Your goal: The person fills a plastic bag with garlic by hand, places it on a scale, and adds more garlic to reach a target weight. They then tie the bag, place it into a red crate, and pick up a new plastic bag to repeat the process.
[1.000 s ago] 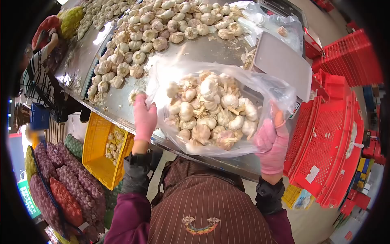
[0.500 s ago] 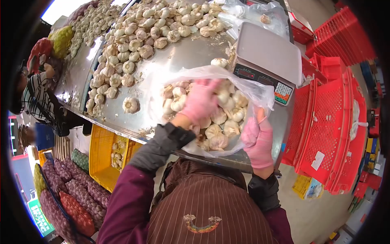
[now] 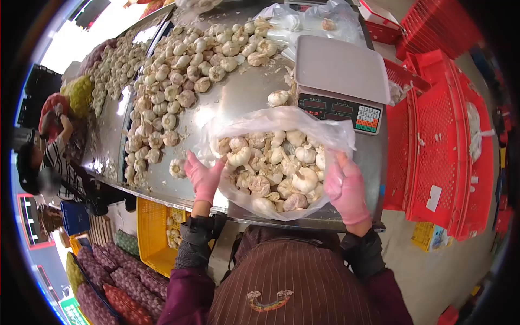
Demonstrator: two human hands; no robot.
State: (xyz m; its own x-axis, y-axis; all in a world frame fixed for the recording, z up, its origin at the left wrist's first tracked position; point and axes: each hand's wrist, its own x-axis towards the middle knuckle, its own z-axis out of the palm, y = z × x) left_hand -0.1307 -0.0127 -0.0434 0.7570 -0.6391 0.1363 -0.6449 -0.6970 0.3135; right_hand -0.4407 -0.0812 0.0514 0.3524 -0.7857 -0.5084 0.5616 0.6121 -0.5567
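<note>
A clear plastic bag [image 3: 281, 116] lies wide-mouthed at the table's front edge, filled with garlic bulbs [image 3: 287, 173]. On its right side, my right hand [image 3: 345, 189], in a pink glove, is closed round the bag's rim. My left hand [image 3: 205, 176], gloved the same way, is at the bag's left edge with thumb and fingers apart; its thumb overlaps the rim in this view. A single garlic bulb [image 3: 177, 168] sits just left of that hand. Behind the bag stands a digital scale [image 3: 341, 67], its pan bare, with another loose bulb [image 3: 278, 98] beside it.
A large heap of garlic [image 3: 184, 70] spreads over the metal table [image 3: 233, 97]. More plastic bags [image 3: 319, 19] lie at the back. Red crates [image 3: 433, 146] stand right, a yellow crate [image 3: 154, 233] and mesh sacks [image 3: 119, 271] left. Another person [image 3: 59, 157] is at the far left.
My left hand has come out from over the garlic in the bag to its left edge, fingers spread. My right hand still holds the rim. The view has shifted slightly.
</note>
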